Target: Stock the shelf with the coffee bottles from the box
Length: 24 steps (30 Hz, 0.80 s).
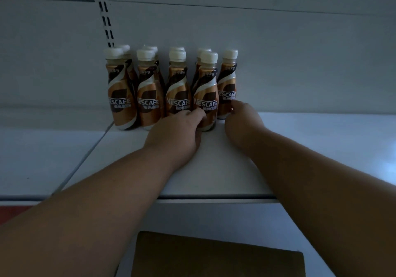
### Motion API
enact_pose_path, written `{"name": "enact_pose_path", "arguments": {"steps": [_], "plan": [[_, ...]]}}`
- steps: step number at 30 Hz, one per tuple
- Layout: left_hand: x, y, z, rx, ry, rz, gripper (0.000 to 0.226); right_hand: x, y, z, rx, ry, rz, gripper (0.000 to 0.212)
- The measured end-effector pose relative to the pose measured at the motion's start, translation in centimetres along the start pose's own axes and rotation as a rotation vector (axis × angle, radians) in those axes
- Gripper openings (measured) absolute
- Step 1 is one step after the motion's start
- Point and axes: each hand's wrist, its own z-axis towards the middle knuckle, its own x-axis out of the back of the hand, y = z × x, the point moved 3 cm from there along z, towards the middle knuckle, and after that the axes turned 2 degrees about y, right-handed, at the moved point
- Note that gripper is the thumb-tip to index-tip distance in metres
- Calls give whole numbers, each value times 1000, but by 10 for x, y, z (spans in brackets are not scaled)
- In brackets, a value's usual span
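Note:
Several brown-and-gold coffee bottles with white caps stand upright in two rows at the back of the white shelf (pixel 300 148). My left hand (pixel 177 131) curls around the base of a front-row bottle (pixel 205 92), the fourth from the left. My right hand (pixel 242 122) has its fingers against the lower part of the rightmost bottle (pixel 227 83), which stands a little further back. Both forearms reach in over the shelf's front edge. The brown cardboard box (pixel 218 255) lies below the shelf at the bottom of the view; its inside is hidden.
A slotted upright (pixel 105 15) runs up the white back panel behind the leftmost bottles. A seam (pixel 85 158) splits the shelf board left of the bottles. White shelf surface extends to both sides. A red strip (pixel 12 212) shows at lower left.

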Motion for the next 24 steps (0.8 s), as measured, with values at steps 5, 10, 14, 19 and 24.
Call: {"name": "enact_pose_path", "arguments": {"steps": [5,10,14,19,24], "plan": [[-4,0,0,-30,-63,2,47,-1,-2,-1,-39,-8,-21,44],[-1,1,-1,-42,-40,14,41,2,-6,-10,0,-5,-50,41],[14,3,-5,-42,32,-44,25,3,-17,-34,177,109,-20,32],[28,-7,-25,113,31,-60,17,0,-29,-69,248,137,30,37],[51,4,-54,175,28,-74,22,0,-37,-107,197,88,51,52]]}}
